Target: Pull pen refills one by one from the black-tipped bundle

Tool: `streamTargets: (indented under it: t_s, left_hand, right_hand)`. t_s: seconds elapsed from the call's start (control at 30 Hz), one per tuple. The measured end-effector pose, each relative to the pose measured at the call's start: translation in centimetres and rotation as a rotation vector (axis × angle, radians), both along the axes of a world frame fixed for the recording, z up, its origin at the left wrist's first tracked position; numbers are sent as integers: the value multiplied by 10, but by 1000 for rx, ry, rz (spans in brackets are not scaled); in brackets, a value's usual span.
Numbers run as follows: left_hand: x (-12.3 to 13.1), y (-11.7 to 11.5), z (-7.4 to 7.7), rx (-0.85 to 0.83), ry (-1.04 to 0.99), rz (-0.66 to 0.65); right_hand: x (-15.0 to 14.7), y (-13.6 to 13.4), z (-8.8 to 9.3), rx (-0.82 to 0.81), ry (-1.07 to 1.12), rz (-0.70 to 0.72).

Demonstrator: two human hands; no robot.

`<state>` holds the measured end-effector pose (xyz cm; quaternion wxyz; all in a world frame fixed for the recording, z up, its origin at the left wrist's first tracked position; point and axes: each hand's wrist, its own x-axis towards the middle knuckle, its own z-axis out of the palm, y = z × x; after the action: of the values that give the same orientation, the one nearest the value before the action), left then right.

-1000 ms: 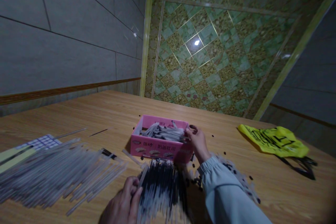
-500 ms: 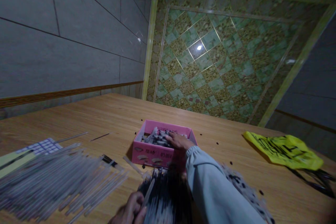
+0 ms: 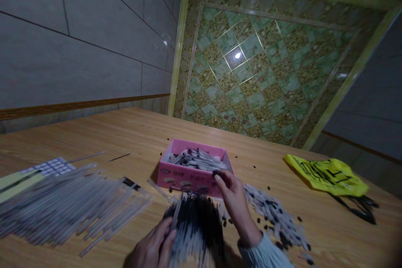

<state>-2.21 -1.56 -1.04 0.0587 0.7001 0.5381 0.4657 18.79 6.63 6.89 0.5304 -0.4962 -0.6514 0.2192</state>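
Note:
My left hand (image 3: 152, 243) is closed on a slim clear plastic tube (image 3: 177, 213), which looks like a pen barrel and tilts upward. Beside it lies a dense bundle of thin black-and-clear sticks (image 3: 197, 222), like pen refills, blurred. At the front right corner of the pink box (image 3: 185, 180), my right hand (image 3: 232, 199) has thumb and finger brought together by a small dark spot; what they pinch, if anything, I cannot make out. Inside the box lie many whitish pen-like sticks (image 3: 201, 160) with dark ends.
Clear tubes (image 3: 72, 205) lie in a broad pile on the left, near a checked cloth or paper (image 3: 58, 166). To the right is a heap of small white and black pieces (image 3: 278, 213). A yellow bag (image 3: 329, 176) with black straps lies farther right on the wooden table (image 3: 125, 127).
My right hand has come out of the pink box, back toward me to its front right corner. The pile of small pieces shows more fully. My left hand still holds the tube.

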Motion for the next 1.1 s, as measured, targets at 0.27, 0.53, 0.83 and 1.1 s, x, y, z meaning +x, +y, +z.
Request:
streamTargets:
  t_s: [0.27,0.53,0.83,1.1]
  left_hand:
    - [1,-1,-8,2,40,-18]
    - [0,3,-5,25,11,-14]
    - [1,0,5,-37,-33,-39]
    - [8,-2,11,-41,-86,-85]
  right_hand:
    - [6,-76,-70,-107,299,-167]
    - [6,-82,-80,33,36,-209]
    - [18,-82,-89,97,-10,-226]
    - [19,-78,-91,125,-20,-249]
